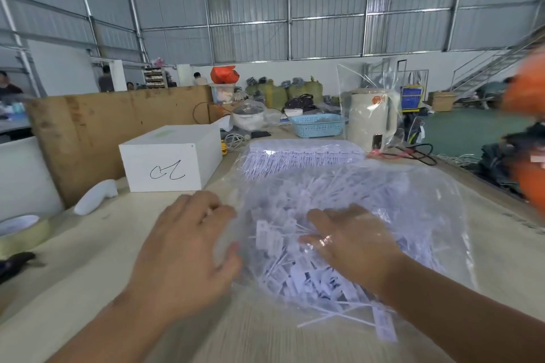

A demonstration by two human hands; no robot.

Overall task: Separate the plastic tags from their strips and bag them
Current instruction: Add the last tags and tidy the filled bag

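Your right hand [351, 244] fingers [320, 219]: spread flat inside clear bag [427, 215], resting on loose plastic tags [274, 239], gripping nothing. Your left hand [188, 247] fingers [206, 206]: curled at bag's left edge; hold on film unclear through blur. Few tags [383, 324] poke past bag's near mouth onto bench [88, 274]. Risk: pull right hand out fast, tags drag out, scatter. Film slips, mouth collapses. Uncut strips [298, 156] in packet just behind bag; bag shove could mix them in.
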